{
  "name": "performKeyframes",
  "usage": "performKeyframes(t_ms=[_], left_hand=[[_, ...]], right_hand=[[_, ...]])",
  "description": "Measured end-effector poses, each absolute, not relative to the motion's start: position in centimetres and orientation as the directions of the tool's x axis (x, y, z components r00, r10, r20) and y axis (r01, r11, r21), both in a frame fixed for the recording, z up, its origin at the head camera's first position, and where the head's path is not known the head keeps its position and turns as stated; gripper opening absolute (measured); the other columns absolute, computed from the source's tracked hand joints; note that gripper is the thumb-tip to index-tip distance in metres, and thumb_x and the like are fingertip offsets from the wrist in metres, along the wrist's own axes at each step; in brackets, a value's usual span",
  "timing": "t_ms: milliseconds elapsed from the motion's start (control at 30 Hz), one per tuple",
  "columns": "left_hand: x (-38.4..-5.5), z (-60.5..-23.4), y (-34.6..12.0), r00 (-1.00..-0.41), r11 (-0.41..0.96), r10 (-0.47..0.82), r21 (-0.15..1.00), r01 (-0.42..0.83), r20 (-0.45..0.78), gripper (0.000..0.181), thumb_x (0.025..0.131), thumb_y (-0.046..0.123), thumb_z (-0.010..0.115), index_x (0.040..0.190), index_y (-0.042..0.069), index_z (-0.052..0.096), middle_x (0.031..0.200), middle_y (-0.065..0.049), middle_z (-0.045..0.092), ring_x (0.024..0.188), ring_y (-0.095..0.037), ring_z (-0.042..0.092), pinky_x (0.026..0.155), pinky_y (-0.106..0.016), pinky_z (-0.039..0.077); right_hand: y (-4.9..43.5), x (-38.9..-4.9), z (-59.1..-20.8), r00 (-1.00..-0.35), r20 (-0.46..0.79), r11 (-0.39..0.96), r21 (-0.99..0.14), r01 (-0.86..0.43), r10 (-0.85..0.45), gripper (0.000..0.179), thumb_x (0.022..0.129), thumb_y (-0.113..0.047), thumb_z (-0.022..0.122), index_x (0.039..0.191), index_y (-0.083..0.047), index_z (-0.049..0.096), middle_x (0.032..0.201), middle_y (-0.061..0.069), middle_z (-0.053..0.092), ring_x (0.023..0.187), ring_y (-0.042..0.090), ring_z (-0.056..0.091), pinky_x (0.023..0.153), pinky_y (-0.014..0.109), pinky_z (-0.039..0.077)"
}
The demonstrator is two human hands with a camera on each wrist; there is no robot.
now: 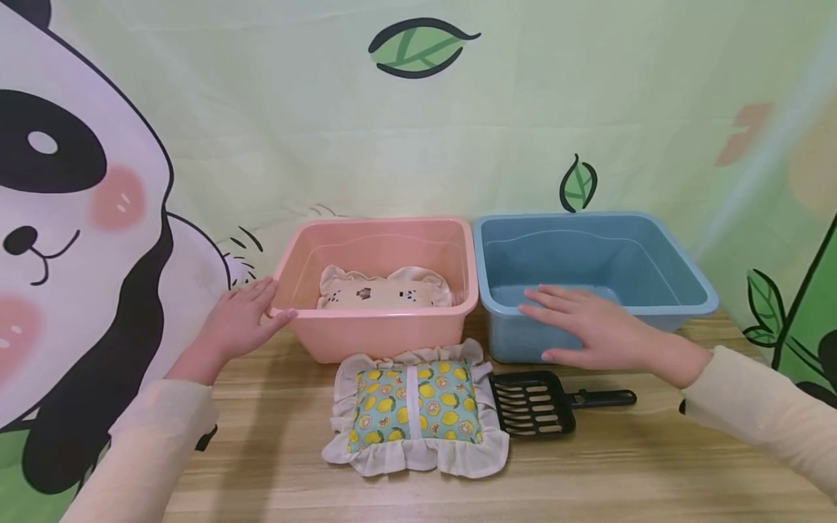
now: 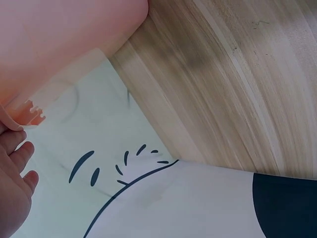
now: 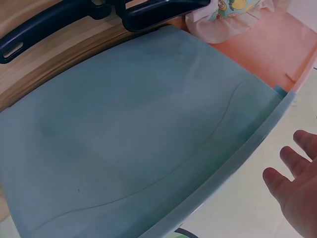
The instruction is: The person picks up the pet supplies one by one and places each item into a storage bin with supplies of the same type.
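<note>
At its front left corner, my left hand [image 1: 238, 319] touches the rim of a pink plastic tub [image 1: 379, 338], fingers extended and thumb near the front edge. In the left wrist view, the fingertips of this hand [image 2: 14, 183] meet the tub's rim. Inside the tub lies a small cream ruffled pillow [image 1: 382, 293] with little printed figures. My right hand [image 1: 588, 330] holds nothing and is spread over the front of a blue plastic tub [image 1: 693, 305]. The right wrist view shows its fingers [image 3: 280, 186] apart from the blue tub's wall [image 3: 124, 124].
On the wooden table [image 1: 588, 479], a ruffled lemon-print pillow [image 1: 451, 407] lies before the pink tub. A black slotted scoop [image 1: 604, 398] lies beside it, handle to the right, partly under the ruffle. Behind the tubs hangs a panda-and-leaf backdrop [image 1: 523, 94].
</note>
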State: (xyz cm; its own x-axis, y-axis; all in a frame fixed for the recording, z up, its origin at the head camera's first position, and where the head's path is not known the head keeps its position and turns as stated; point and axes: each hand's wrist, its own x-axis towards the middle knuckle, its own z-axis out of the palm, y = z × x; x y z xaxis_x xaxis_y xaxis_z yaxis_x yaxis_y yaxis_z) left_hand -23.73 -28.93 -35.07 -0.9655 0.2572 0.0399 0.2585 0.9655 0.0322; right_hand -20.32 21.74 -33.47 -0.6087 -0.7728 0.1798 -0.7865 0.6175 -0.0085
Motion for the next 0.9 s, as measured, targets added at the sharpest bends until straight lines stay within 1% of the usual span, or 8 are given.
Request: performKeyframes(t_ms=[200,533,733,900], left_hand=[[-23.8,-35.1,-28.9,-0.966,0.966,0.254,0.036,0.256,0.043,0.081,0.087,0.060,0.031,0.137,-0.004,0.024,0.141,-0.024,0.027,0.128,-0.040,0.026,0.101,-0.056,0.021],[-23.9,-35.3,-29.0,-0.965,0.965,0.260,0.031,0.261,0.041,0.082,0.087,0.060,0.030,0.137,-0.004,0.024,0.141,-0.024,0.027,0.128,-0.041,0.026,0.101,-0.056,0.020],[-23.8,-35.3,-29.0,-0.966,0.965,0.256,0.037,0.258,0.047,0.082,0.086,0.061,0.030,0.137,-0.004,0.024,0.141,-0.024,0.027,0.128,-0.040,0.026,0.101,-0.056,0.020],[-23.8,-35.2,-29.0,-0.966,0.966,0.254,0.039,0.256,0.051,0.082,0.086,0.061,0.031,0.137,-0.004,0.025,0.141,-0.023,0.028,0.128,-0.040,0.027,0.101,-0.056,0.020]], right_hand=[[21.6,-20.0,-33.8,-0.583,0.191,0.593,-0.005,-0.805,-0.789,0.064,0.080,-0.043,0.059,0.135,-0.016,0.038,0.139,0.009,0.039,0.126,0.033,0.036,0.096,0.050,0.035],[21.2,-19.2,-33.9,-0.592,0.152,0.597,-0.020,-0.802,-0.791,0.062,0.082,-0.042,0.057,0.136,-0.021,0.035,0.140,0.005,0.038,0.128,0.029,0.035,0.098,0.048,0.034],[21.0,-18.9,-34.1,-0.568,0.181,0.575,-0.018,-0.818,-0.803,0.061,0.081,-0.040,0.059,0.135,-0.020,0.038,0.138,0.005,0.040,0.125,0.029,0.038,0.095,0.047,0.038],[20.9,-18.8,-34.3,-0.541,0.217,0.552,-0.010,-0.834,-0.813,0.060,0.080,-0.038,0.062,0.132,-0.017,0.042,0.135,0.007,0.044,0.123,0.029,0.041,0.094,0.046,0.039]])
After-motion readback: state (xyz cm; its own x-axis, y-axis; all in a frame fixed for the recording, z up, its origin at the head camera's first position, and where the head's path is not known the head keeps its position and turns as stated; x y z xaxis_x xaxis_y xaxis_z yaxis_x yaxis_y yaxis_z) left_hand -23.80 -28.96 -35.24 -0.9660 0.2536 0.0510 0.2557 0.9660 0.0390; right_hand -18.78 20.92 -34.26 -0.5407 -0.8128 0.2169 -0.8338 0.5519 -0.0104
